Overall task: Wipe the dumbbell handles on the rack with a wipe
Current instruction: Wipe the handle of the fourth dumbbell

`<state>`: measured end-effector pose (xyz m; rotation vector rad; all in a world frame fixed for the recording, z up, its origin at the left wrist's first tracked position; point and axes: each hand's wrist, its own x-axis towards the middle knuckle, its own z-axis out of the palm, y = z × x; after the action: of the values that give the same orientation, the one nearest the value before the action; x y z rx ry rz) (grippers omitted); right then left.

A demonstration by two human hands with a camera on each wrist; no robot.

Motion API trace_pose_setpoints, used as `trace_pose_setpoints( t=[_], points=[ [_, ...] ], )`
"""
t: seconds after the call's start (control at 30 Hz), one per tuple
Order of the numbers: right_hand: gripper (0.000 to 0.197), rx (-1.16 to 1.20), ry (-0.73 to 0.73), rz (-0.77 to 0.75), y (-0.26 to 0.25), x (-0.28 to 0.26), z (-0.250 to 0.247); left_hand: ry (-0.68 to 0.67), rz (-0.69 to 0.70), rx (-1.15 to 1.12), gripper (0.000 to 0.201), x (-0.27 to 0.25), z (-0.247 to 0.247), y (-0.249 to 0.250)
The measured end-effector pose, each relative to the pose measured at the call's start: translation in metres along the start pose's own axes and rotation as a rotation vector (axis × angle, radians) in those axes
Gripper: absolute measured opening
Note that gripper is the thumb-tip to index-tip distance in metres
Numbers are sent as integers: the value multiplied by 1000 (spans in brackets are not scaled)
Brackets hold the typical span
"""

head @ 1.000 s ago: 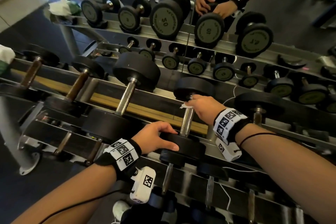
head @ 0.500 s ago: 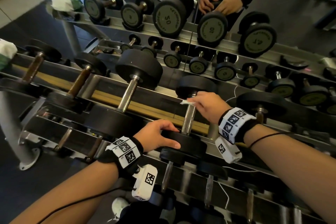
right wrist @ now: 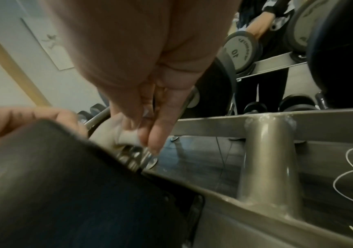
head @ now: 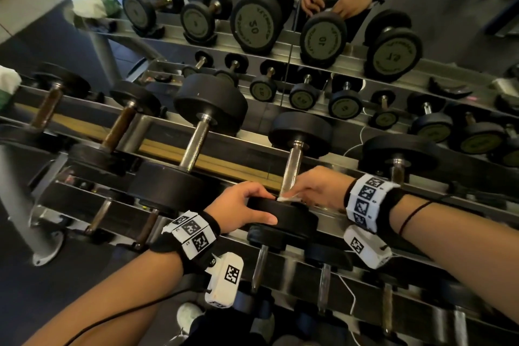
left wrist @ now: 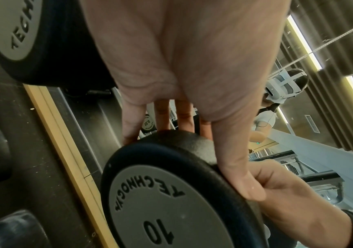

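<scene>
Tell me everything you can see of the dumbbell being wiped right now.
The dumbbell lies across the top rack rails, handle pointing away from the person. It has two black, rubbery-looking round heads joined by a bare metal handle; the near head's grey end plate reads "10" in the left wrist view. The left hand grips the near head's rim. The right hand holds a white wipe round the handle at its near end, against that head.

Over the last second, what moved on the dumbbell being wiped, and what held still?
The right hand, pinching the wipe round the handle, slid from the far head down to the near head. The left hand kept gripping the near head, and the dumbbell stayed on the rack.
</scene>
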<state>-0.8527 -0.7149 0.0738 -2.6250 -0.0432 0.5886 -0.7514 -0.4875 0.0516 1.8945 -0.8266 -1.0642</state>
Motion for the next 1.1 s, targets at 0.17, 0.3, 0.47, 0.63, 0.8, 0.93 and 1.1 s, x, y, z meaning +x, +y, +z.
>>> trace_pose_setpoints(
  t=[0.17, 0.3, 0.47, 0.63, 0.8, 0.93, 1.1],
  points=[
    [29, 37, 457, 114, 14, 5, -19, -24, -3, 22, 33, 2, -2, 2],
    [33, -22, 391, 217, 16, 15, -7, -30, -18, 22, 33, 2, -2, 3],
    [29, 153, 355, 86, 14, 5, 19, -37, -22, 43, 34, 2, -2, 3],
    [31, 120, 114, -44, 11, -3, 27, -54, -44, 13, 34, 7, -3, 8],
    [26, 247, 411, 76, 26, 4, 11, -77, -47, -29, 32, 6, -3, 10],
    [24, 436, 701, 317, 38, 16, 8, -74, -34, 8, 32, 4, -4, 10],
    [22, 463, 626, 312, 35, 19, 29, -65, -20, 2, 29, 0, -2, 9]
  ],
)
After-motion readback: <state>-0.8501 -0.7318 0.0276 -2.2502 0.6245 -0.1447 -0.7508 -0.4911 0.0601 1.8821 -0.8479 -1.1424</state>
